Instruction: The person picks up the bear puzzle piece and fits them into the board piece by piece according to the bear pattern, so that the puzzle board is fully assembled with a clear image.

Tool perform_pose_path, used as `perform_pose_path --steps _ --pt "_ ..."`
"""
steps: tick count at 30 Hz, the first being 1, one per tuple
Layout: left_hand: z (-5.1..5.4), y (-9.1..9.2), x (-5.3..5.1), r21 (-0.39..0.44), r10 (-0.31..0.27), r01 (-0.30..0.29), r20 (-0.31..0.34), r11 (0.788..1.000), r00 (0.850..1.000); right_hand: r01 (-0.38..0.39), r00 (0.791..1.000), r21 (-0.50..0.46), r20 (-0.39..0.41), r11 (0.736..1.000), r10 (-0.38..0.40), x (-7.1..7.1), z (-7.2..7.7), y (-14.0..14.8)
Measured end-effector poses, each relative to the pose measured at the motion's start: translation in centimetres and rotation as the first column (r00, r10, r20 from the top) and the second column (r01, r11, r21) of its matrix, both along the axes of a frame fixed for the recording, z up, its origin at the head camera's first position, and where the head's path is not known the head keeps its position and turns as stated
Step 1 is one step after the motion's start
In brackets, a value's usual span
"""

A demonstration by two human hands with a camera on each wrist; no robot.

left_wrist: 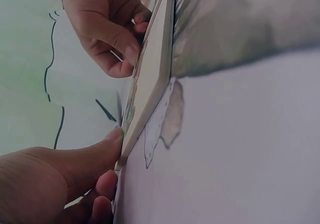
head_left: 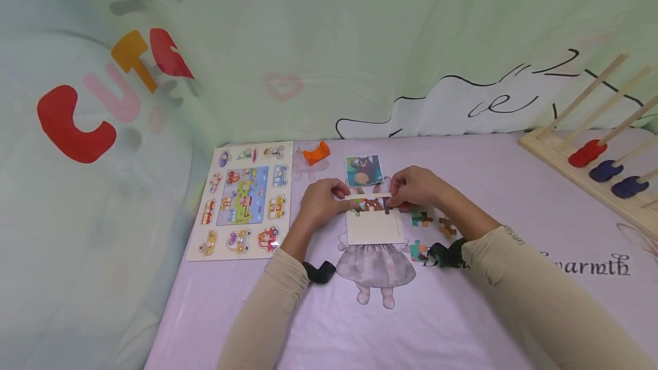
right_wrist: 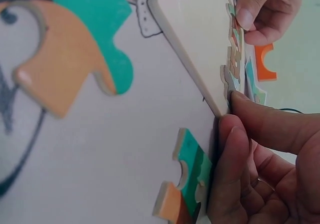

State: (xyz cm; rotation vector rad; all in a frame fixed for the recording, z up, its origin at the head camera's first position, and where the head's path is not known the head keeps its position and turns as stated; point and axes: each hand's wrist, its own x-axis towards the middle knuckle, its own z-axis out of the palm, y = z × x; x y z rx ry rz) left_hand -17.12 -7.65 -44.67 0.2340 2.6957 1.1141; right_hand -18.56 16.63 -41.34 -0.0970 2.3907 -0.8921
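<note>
A small wooden puzzle board (head_left: pixel 375 230) lies on the cloth in front of me, its lower part bare wood. Fitted bear puzzle pieces (head_left: pixel 373 204) fill the top row. My left hand (head_left: pixel 321 201) pinches the board's far left edge, thumb on top. At the far right edge, my right hand (head_left: pixel 415 187) pinches the board the same way, its thumb against the end piece. In the left wrist view, both thumbs press along that pieced edge of the board (left_wrist: pixel 152 79). Loose puzzle pieces (head_left: pixel 421 218) lie beside the right wrist, seen closer as an orange-and-green piece (right_wrist: pixel 70 54).
A bear picture card (head_left: pixel 364 170) sits just beyond the board. Left of it are an orange block (head_left: pixel 316 153) with a curved cutout and a vehicle peg puzzle (head_left: pixel 244 196). A wooden rod rack (head_left: pixel 591 164) with red and blue pieces stands at the right.
</note>
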Motion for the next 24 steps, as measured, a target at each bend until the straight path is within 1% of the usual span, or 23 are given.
perform_pose_path --steps 6,9,16,19,22,24 --pt "0.1 0.0 0.0 0.012 0.001 -0.001 -0.005 1.0 1.0 -0.004 1.0 -0.016 0.0 1.0 0.004 0.0 -0.1 0.2" --pt "0.1 -0.1 0.0 0.016 0.009 -0.009 -0.001 1.0 1.0 -0.019 1.0 -0.021 -0.008 1.0 0.019 0.1 0.0 0.2" --pt "0.1 -0.1 0.1 0.03 -0.002 0.001 0.009 1.0 1.0 -0.06 0.998 -0.029 -0.001 0.998 0.06 0.1 0.5 0.7" --pt "0.1 -0.1 0.0 0.023 0.001 -0.001 0.009 1.0 1.0 -0.059 0.998 -0.055 0.012 0.997 0.06 0.1 0.6 0.8" --pt "0.1 -0.1 -0.1 0.015 0.003 -0.003 0.006 1.0 1.0 -0.058 0.998 -0.1 0.028 0.993 0.062 0.2 0.5 1.1" --pt "0.1 -0.1 -0.1 0.008 0.001 -0.001 0.004 1.0 1.0 -0.066 0.997 -0.12 0.024 0.991 0.069 0.3 0.5 1.3"
